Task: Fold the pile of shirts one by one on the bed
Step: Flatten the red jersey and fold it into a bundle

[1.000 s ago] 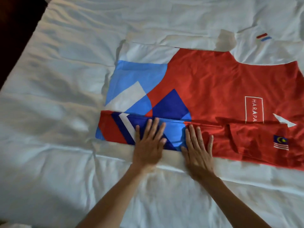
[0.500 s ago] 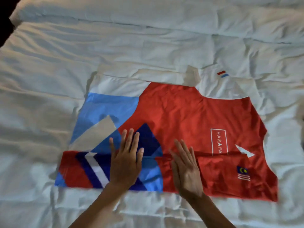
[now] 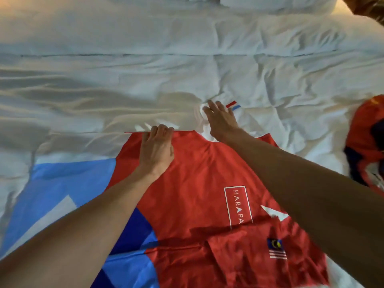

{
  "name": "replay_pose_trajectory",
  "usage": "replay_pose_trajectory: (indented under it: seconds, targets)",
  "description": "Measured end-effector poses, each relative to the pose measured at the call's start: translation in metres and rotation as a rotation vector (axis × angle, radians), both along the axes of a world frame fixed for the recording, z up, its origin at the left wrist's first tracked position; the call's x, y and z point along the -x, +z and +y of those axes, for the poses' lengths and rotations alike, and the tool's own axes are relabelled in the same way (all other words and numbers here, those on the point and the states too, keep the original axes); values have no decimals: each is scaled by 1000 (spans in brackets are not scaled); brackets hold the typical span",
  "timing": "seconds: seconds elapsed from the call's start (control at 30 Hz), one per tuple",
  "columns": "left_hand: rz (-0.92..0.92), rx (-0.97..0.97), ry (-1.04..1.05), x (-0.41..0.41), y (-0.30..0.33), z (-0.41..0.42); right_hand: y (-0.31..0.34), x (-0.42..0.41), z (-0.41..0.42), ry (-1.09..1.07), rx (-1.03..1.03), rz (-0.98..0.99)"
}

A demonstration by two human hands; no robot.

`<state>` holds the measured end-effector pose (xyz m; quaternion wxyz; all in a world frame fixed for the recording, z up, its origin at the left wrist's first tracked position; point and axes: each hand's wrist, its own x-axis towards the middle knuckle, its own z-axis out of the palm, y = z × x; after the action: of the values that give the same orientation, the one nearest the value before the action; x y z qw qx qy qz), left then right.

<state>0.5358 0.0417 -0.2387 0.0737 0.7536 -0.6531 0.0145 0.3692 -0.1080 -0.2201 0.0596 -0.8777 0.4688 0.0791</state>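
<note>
A red shirt (image 3: pixel 199 175) with blue and white panels and a white sleeve lies spread flat on the white bed (image 3: pixel 187 69). Its near side is folded over. My left hand (image 3: pixel 156 148) is at the shirt's far edge, fingers curled round the fabric there. My right hand (image 3: pixel 221 119) reaches further to the white sleeve (image 3: pixel 245 113) with its small red and blue stripe mark, fingers spread over the cloth; whether it grips is unclear.
A bunched pile of red and dark blue shirts (image 3: pixel 367 146) lies at the right edge of the bed. White pillows (image 3: pixel 270 3) line the far side. The bedsheet is wrinkled all around.
Both hands left the folded near side and moved to the shirt's far edge. My left hand now curls on the edge and my right is at the white sleeve. The camera moved closer.
</note>
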Motion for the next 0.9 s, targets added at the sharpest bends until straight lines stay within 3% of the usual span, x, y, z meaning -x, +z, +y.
replay_pose_trajectory:
  seconds: [0.13,0.23,0.43,0.57,0.63,0.77,0.9]
  targets:
    - [-75,-90,26,-4,-16,-10,-12,-13,-20,88,67,236]
    - [-87,-121,57,-6,-23,-10,-10,-15,-25,166,147,306]
    - [-34,6,51,-11,-4,2,13,26,-18,123,237,192]
    - [77,242,-2,2,1,46,20,86,37,82,479,-104]
    - [69,287,-46,11,-7,75,13,116,79,18,473,-173]
    - [46,288,-129,29,-28,118,-12,147,153,-1,354,-93]
    - [19,263,-126,43,-32,122,-29,157,168,-3,237,-113]
